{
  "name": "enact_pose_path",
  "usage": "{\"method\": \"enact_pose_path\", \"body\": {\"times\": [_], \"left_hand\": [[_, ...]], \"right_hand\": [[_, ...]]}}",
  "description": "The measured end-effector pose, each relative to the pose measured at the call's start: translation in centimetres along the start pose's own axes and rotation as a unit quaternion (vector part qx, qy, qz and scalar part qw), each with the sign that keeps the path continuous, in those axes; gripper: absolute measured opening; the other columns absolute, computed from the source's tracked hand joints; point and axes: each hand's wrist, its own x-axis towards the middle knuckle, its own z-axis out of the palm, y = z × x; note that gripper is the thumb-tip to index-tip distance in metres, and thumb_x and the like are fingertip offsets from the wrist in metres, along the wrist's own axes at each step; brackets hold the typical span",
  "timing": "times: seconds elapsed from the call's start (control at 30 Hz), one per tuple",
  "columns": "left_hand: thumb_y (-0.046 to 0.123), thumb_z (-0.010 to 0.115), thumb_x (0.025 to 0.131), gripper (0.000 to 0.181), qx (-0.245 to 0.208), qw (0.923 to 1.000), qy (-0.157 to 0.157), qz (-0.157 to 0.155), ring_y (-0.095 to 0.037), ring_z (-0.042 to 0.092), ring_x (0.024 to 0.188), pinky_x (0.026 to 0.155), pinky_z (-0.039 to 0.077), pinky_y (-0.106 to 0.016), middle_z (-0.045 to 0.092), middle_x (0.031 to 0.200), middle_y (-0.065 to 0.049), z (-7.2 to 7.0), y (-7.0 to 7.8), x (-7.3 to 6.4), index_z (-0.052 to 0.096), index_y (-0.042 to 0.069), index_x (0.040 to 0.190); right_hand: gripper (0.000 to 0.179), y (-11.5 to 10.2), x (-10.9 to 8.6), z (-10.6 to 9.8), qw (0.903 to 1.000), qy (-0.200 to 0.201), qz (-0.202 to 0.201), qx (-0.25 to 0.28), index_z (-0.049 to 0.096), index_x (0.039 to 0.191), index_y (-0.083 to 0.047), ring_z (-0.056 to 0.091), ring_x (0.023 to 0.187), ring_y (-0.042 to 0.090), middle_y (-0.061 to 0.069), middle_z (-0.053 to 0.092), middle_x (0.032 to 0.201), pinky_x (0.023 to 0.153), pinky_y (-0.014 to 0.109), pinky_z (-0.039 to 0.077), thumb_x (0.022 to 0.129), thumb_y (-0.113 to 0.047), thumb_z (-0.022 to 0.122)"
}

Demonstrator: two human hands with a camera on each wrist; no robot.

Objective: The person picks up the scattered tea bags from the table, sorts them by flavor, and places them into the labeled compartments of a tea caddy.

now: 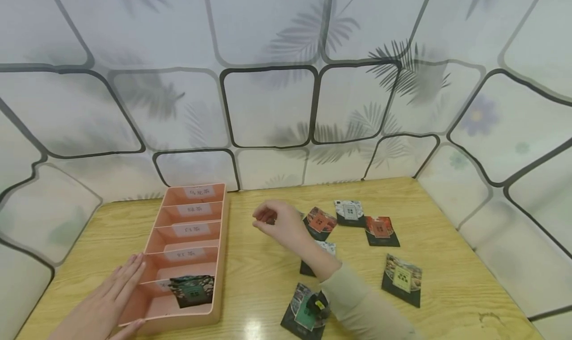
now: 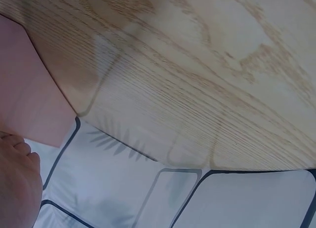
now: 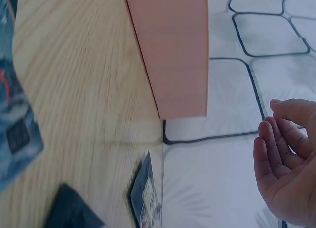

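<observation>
My left hand [image 1: 109, 295] lies with straight fingers along the left wall of a pink divided box [image 1: 225, 250]. In the box's front compartment sits a dark green patterned sachet [image 1: 193, 290]. My right hand [image 1: 283, 224] is raised right of the box with loosely curled fingers and nothing between them; the right wrist view shows the same hand [image 3: 286, 161] empty. Close by it lie an orange-red sachet [image 1: 320, 223] and a white-and-black sachet [image 1: 308, 269], the latter partly hidden by my forearm. A green-labelled sachet [image 1: 301, 312] lies near my sleeve.
Farther right on the wooden table [image 1: 447, 280] are a white sachet [image 1: 350, 212], a red sachet [image 1: 382, 231] and a yellow-green-labelled sachet [image 1: 402, 280]. Paper labels [image 1: 191, 230] mark the box's compartments. A patterned curtain [image 1: 272, 106] borders the table at the back and sides.
</observation>
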Motion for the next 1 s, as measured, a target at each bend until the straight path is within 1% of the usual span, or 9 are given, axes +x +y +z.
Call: {"method": "enact_pose_path", "body": {"times": [0.13,0.23,0.37,0.53,0.67,0.8,0.9,1.0], "left_hand": [[0.066,0.078,0.084,0.130,0.001,1.0000,-0.008,0.005,-0.001,-0.021,0.161,0.127,-0.016,-0.013,-0.020,0.177,0.010,0.0,-0.2,-0.1,-0.001,0.013,0.172],[0.065,0.079,0.083,0.131,0.004,0.9999,-0.007,0.006,-0.001,-0.021,0.161,0.127,-0.016,-0.013,-0.021,0.176,0.010,0.0,-0.2,-0.1,-0.002,0.013,0.172],[0.064,0.082,0.081,0.133,0.005,1.0000,-0.008,0.004,0.000,-0.021,0.161,0.127,-0.016,-0.012,-0.021,0.176,0.011,0.0,-0.1,0.0,-0.001,0.012,0.172],[0.068,0.078,0.084,0.131,-0.002,0.9999,-0.013,0.003,0.000,-0.022,0.161,0.127,-0.016,-0.012,-0.022,0.176,0.012,0.2,-0.1,-0.1,-0.001,0.012,0.172],[0.068,0.078,0.084,0.131,-0.001,0.9999,-0.012,0.001,0.001,-0.022,0.161,0.126,-0.016,-0.012,-0.022,0.175,0.013,0.2,-0.2,-0.2,-0.002,0.013,0.172],[0.064,0.083,0.081,0.135,0.002,0.9999,-0.015,-0.008,0.002,-0.023,0.159,0.126,-0.017,-0.011,-0.023,0.175,0.014,0.1,0.0,-0.3,-0.002,0.013,0.172],[0.062,0.086,0.078,0.137,0.000,0.9999,-0.011,-0.010,0.002,-0.022,0.159,0.125,-0.017,-0.010,-0.021,0.175,0.013,0.1,0.0,-0.2,0.001,0.012,0.172],[0.060,0.087,0.077,0.136,-0.008,0.9999,-0.004,-0.009,0.002,-0.020,0.160,0.125,-0.015,-0.010,-0.017,0.177,0.012,0.2,0.1,-0.2,0.005,0.010,0.172]], "right_hand": [[0.011,1.0,0.0,-1.6,0.9993,0.025,0.025,0.013,0.077,0.107,-0.010,0.071,0.087,0.014,0.006,0.077,0.100,0.078,0.025,0.058,0.096,-0.010,0.078],[0.012,1.8,0.0,-2.8,0.9981,0.050,0.032,0.016,0.077,0.107,-0.008,0.072,0.088,0.017,0.008,0.078,0.099,0.081,0.028,0.060,0.095,-0.009,0.079],[0.013,3.1,0.1,-4.3,0.9967,0.070,0.041,0.006,0.078,0.107,-0.006,0.073,0.090,0.021,0.009,0.079,0.099,0.084,0.034,0.062,0.095,-0.009,0.080],[0.014,4.9,-0.2,-6.1,0.9947,0.086,0.052,-0.019,0.078,0.109,-0.007,0.074,0.093,0.023,0.010,0.079,0.102,0.086,0.038,0.062,0.095,-0.009,0.079],[0.015,5.9,-0.4,-7.4,0.9938,0.088,0.064,-0.023,0.077,0.111,-0.005,0.074,0.094,0.026,0.013,0.078,0.104,0.085,0.041,0.062,0.096,-0.009,0.078],[0.016,7.0,-0.8,-8.4,0.9924,0.086,0.083,-0.030,0.076,0.112,-0.003,0.073,0.093,0.025,0.014,0.077,0.104,0.084,0.039,0.062,0.097,-0.011,0.077],[0.018,7.9,-1.2,-9.1,0.9899,0.086,0.107,-0.037,0.076,0.114,-0.003,0.073,0.093,0.023,0.014,0.077,0.105,0.083,0.037,0.062,0.098,-0.012,0.076],[0.021,8.7,-1.6,-9.7,0.9881,0.086,0.120,-0.044,0.075,0.116,0.000,0.073,0.095,0.026,0.016,0.077,0.106,0.083,0.039,0.062,0.099,-0.013,0.075]]}}
